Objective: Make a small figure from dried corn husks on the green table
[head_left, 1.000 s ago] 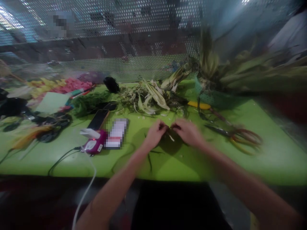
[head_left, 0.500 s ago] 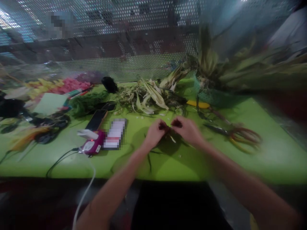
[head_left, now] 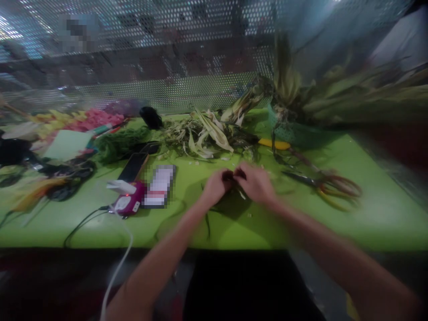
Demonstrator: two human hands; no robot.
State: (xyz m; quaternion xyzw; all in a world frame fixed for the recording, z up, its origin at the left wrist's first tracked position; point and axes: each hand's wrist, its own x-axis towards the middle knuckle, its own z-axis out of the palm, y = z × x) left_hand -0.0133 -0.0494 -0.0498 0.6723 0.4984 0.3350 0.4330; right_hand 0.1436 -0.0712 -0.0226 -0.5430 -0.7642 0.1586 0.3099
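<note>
My left hand (head_left: 216, 187) and my right hand (head_left: 256, 183) meet over the middle of the green table (head_left: 368, 214). Both are pinched closed on a small dark green piece of leaf (head_left: 234, 176) held between their fingertips. A thin pale sliver (head_left: 241, 195) sticks out just below my right hand. Thin dark leaf strips (head_left: 207, 220) lie on the table under my left wrist. The picture is blurred, so the fine shape of the held piece is unclear.
A pile of cut leaves and husks (head_left: 207, 131) lies behind my hands. Scissors (head_left: 331, 187) rest to the right, near a yellow-handled tool (head_left: 276, 144) and a teal basket of long leaves (head_left: 301, 131). To the left are a phone (head_left: 133, 166), a magenta device (head_left: 129, 203) with cables, and pink and yellow flowers (head_left: 83, 120).
My two hands have drawn closer together, with my right hand shifting a little left toward my left one. The view has drifted slightly. Nothing on the table has moved.
</note>
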